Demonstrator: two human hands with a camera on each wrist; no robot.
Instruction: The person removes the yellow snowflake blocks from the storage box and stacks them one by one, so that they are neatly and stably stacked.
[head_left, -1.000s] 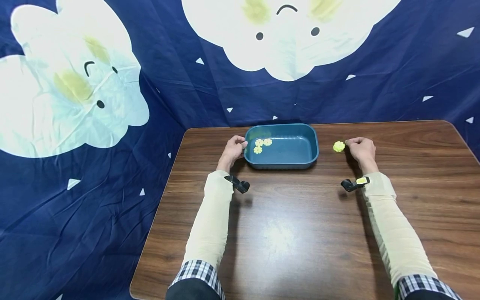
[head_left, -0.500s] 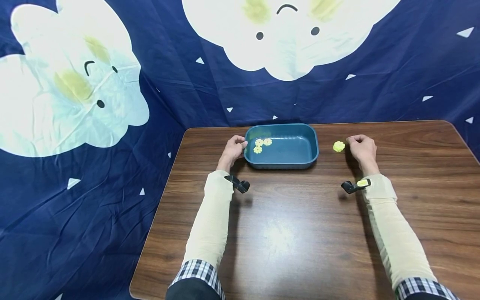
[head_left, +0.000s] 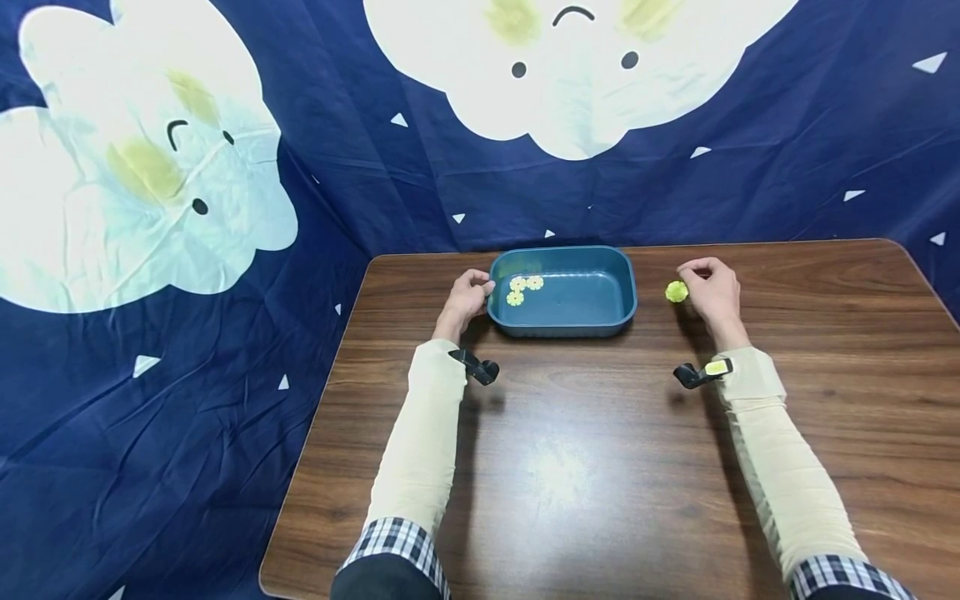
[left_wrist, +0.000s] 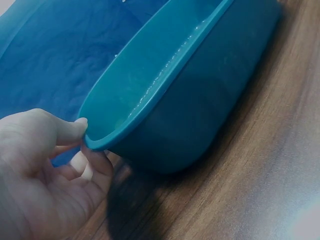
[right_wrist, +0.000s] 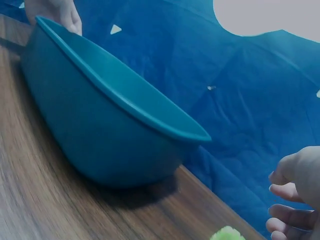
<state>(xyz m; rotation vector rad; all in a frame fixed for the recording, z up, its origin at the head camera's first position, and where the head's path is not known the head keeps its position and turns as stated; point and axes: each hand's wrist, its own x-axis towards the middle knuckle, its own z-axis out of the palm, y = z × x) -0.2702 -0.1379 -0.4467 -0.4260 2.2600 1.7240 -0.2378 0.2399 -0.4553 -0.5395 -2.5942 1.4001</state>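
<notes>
There is one tub (head_left: 585, 308), with three flowers (head_left: 514, 297) inside and one green piece (head_left: 677, 292) outside, two hands (head_left: 465, 300), two cameras (head_left: 480, 369) and two clouds (head_left: 577, 108).

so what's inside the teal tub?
Three yellow flower-shaped pieces lie in the teal tub, toward the end the left hand pinches. The inner wall below the near rim is hidden.
</notes>
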